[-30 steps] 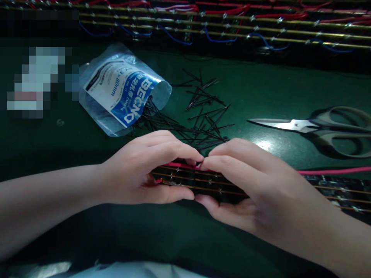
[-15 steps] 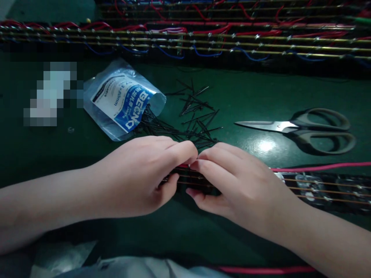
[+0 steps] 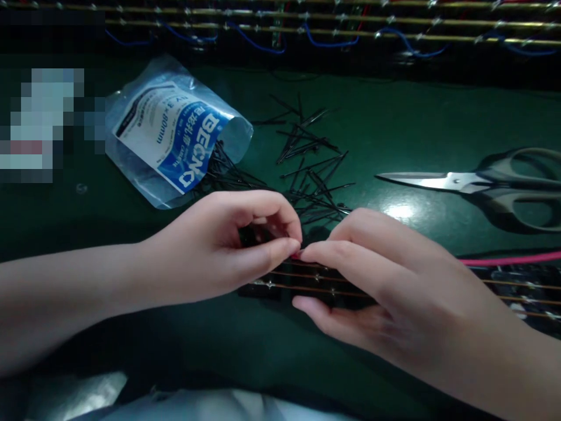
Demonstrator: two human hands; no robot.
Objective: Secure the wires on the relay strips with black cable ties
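My left hand (image 3: 245,240) pinches thumb against fingertips at the end of a red cable (image 3: 512,258); whatever else may be between the fingers is too small to tell. My right hand (image 3: 377,275) has its index fingertip on the same red end, its thumb apart below. It spans a strip of thin copper-coloured rods (image 3: 302,287) with small joints, which runs to the right edge under the hand. Behind the hands lie loose black cable ties (image 3: 307,140), some coming out of a clear bag (image 3: 175,134) with a blue and white label.
Scissors (image 3: 464,182) lie at the right, blades pointing left. Along the far edge runs a long assembly of brass rods (image 3: 342,34) with blue wires. A blurred-out pale object (image 3: 44,111) is at the far left. Grey cloth shows at the bottom.
My left hand has turned so its thumb now meets the fingertips above the rods, instead of reaching around them. My right hand has shifted slightly. The view has moved, with bag and scissors higher.
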